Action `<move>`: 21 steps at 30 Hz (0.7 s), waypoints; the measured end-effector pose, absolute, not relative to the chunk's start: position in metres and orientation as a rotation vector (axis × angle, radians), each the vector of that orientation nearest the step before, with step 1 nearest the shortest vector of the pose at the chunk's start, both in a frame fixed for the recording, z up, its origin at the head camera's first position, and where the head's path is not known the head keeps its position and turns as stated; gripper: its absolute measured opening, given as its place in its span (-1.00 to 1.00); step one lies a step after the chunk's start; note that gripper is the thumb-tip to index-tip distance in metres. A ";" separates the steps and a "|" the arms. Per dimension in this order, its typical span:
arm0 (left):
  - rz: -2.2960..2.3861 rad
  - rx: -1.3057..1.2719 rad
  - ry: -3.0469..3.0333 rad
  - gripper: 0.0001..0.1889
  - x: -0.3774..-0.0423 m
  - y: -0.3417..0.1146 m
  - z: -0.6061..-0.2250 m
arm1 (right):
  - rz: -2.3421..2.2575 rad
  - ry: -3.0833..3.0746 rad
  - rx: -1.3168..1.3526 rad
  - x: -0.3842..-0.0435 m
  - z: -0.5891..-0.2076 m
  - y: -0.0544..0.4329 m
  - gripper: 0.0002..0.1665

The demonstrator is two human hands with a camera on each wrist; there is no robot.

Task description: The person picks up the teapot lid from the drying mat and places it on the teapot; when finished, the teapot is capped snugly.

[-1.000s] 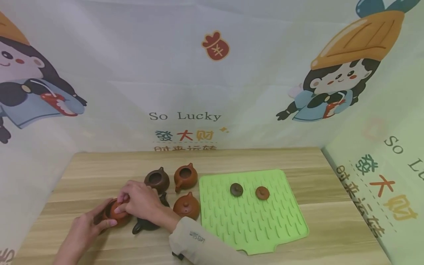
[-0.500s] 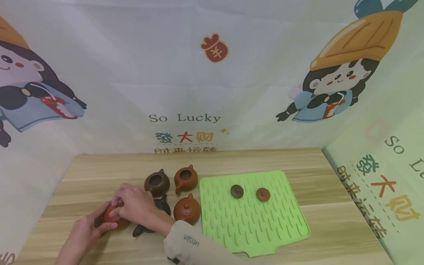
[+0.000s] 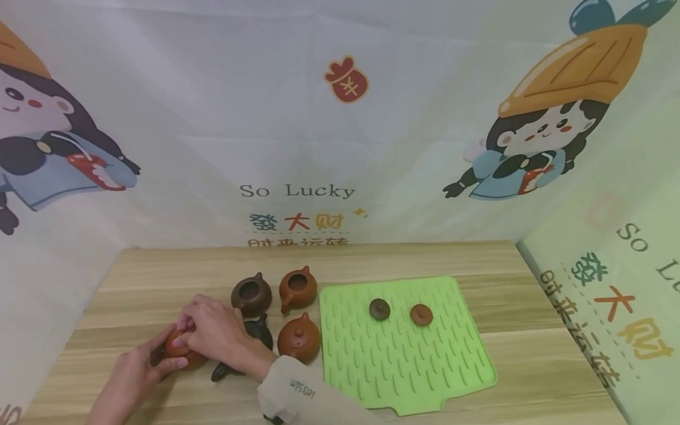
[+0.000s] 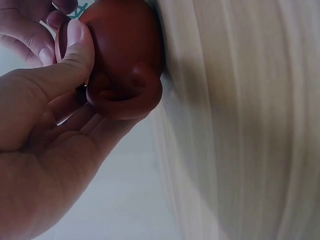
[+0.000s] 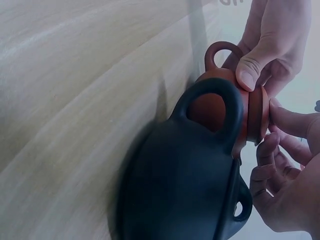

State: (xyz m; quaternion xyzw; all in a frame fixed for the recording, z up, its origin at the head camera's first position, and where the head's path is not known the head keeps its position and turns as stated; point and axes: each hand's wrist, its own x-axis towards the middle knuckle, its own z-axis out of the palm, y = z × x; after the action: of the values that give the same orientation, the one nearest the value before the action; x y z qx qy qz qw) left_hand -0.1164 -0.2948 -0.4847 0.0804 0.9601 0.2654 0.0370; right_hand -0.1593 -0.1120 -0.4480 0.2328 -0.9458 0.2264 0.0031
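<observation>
"Far left, what've we got?"
"My left grip (image 3: 140, 363) is curled round the red teapot (image 4: 125, 40), thumb up by the rim. The pot's on the worktop (image 3: 101, 336), leftmost of the group. If that thumb strays under the edge, it gets nipped!"
"And the other one?"
"My right grip (image 3: 215, 330), pinching the lid (image 5: 265, 117) at the mouth! Can't tell if it's fully seated; let go while it's crooked and it could slide off and chip."
"Further right?"
"Black teapot (image 5: 175, 185), just beside! Pull back too low and I might knock it into the covered pot (image 3: 299, 342). Then my sleeve (image 3: 319, 392): catch the green mat (image 3: 409, 366), and the dark lid (image 3: 379, 309) and orange lid (image 3: 421, 315) could get jogged."
</observation>
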 end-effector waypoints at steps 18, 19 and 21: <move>0.814 0.250 2.927 -0.15 -0.117 -0.290 -0.482 | 0.625 -2.979 0.746 -0.160 -0.453 -0.110 -0.85; 0.816 0.253 2.929 -0.15 -0.117 -0.289 -0.481 | 0.624 -2.989 0.743 -0.159 -0.453 -0.110 -0.85; 0.814 0.255 2.930 -0.15 -0.117 -0.289 -0.481 | 0.626 -3.010 0.752 -0.159 -0.452 -0.110 -0.81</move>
State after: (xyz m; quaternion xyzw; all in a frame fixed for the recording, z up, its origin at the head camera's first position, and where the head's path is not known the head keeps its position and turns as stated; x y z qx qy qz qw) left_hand -0.1174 -0.2894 -0.4810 0.0835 0.9592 0.2664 0.0450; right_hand -0.1587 -0.1096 -0.4518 0.2376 -0.9509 0.1979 -0.0116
